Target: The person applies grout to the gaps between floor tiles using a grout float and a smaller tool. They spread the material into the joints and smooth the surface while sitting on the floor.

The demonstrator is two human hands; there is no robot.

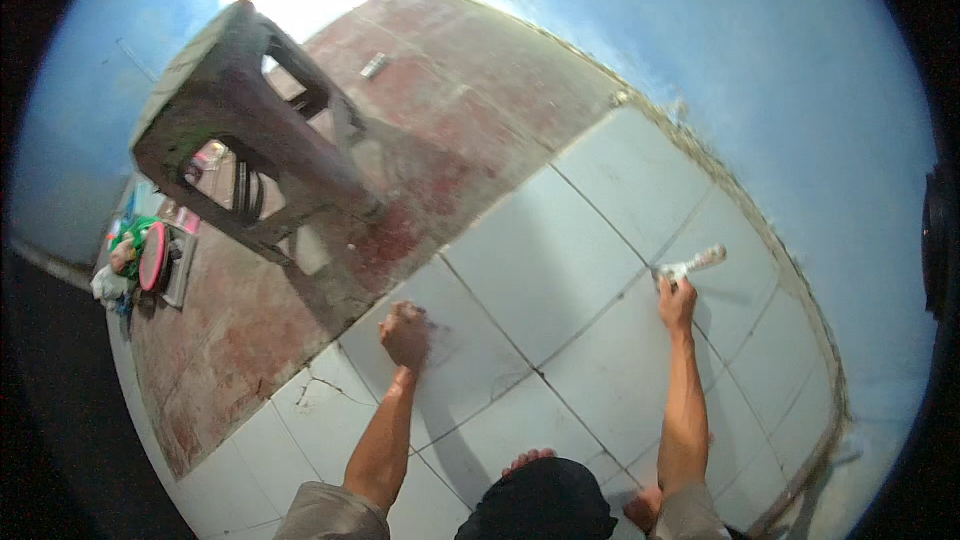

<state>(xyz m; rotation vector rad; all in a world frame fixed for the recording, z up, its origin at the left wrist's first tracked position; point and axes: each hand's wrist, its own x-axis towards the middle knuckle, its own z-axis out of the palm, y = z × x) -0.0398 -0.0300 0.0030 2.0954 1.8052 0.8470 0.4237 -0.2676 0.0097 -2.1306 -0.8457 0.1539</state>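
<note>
Knees and bare toes nearest. Left hand fisted, knuckles pressed on white floor tile; contents cannot tell. Right hand closed around small white tool at grout line. Open tile between hands; wall edge just right.

Pale grey-white floor tiles with dark grout lines under the fingers — worn, mottled red concrete beyond. Sky-blue wall; dull grey-brown stool; whitish tool above the right fingers.
</note>
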